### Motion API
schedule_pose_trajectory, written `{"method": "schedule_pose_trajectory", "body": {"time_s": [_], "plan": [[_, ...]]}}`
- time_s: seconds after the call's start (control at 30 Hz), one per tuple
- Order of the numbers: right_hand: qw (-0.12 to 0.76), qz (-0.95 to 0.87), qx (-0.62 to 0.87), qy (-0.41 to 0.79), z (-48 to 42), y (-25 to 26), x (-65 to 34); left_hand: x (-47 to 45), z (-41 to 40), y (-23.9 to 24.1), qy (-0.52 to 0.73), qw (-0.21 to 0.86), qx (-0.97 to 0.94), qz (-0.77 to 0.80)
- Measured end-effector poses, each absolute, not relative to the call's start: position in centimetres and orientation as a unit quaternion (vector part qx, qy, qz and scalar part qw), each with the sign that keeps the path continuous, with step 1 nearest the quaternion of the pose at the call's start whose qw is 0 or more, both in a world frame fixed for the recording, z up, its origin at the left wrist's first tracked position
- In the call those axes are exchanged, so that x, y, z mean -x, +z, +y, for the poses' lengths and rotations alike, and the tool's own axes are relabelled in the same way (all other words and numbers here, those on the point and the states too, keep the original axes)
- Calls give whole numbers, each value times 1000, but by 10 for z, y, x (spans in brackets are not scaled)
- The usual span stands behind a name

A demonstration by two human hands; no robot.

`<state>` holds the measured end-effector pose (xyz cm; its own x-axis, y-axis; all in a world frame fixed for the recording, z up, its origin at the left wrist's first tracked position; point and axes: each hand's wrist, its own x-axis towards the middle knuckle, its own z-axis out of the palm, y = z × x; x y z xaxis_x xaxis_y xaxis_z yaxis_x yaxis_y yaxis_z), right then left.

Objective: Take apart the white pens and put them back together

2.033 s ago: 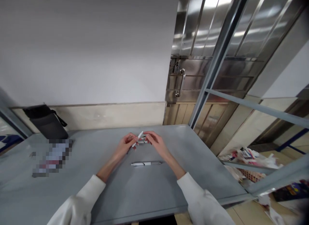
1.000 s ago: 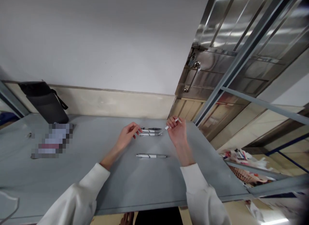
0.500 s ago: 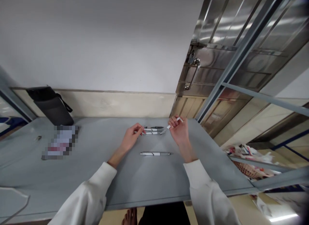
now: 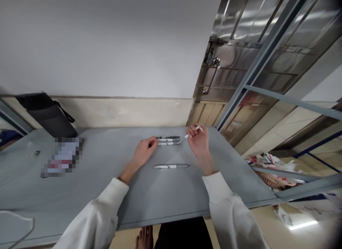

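My right hand (image 4: 198, 143) is closed around a white pen (image 4: 186, 136), which slants with its tip down to the left over the pen row. My left hand (image 4: 144, 151) pinches at the left end of that row, its thumb and fingertips on the end of a pen. In the row, a dark-looking pen (image 4: 175, 137) lies at the back, with white and grey pens (image 4: 167, 143) close in front, side by side. Nearer me, one separate white and grey pen (image 4: 171, 166) lies crosswise, touched by neither hand.
A black bottle (image 4: 50, 115) with a strap leans at the back left, beside a blurred-out phone-like object (image 4: 62, 158). A white cable (image 4: 33, 224) lies at the front left of the grey table (image 4: 160, 202). Metal frame bars (image 4: 256, 70) and a basket (image 4: 269, 179) are to the right.
My left fingers have closed more tightly at the left ends of the pens. My right hand keeps its pen at much the same tilt. The view has shifted slightly.
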<state>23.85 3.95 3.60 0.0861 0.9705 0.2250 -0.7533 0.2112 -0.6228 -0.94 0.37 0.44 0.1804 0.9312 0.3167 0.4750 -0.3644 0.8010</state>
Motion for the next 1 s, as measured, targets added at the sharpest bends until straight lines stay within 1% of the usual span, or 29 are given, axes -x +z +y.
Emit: {"method": "schedule_pose_trajectory", "body": {"time_s": [0.3, 0.6, 0.83, 1.0], "plan": [[724, -288, 153, 608, 42, 32, -246, 6, 4, -2, 372, 259, -755, 474], [734, -280, 168, 596, 40, 35, -248, 5, 4, -1, 371, 279, -755, 462], [720, -290, 146, 613, 37, 38, -240, 3, 3, 0, 397, 317, -739, 442], [693, -351, 198, 598, 38, 38, -229, -2, 1, 3, 463, 369, -689, 418]]}}
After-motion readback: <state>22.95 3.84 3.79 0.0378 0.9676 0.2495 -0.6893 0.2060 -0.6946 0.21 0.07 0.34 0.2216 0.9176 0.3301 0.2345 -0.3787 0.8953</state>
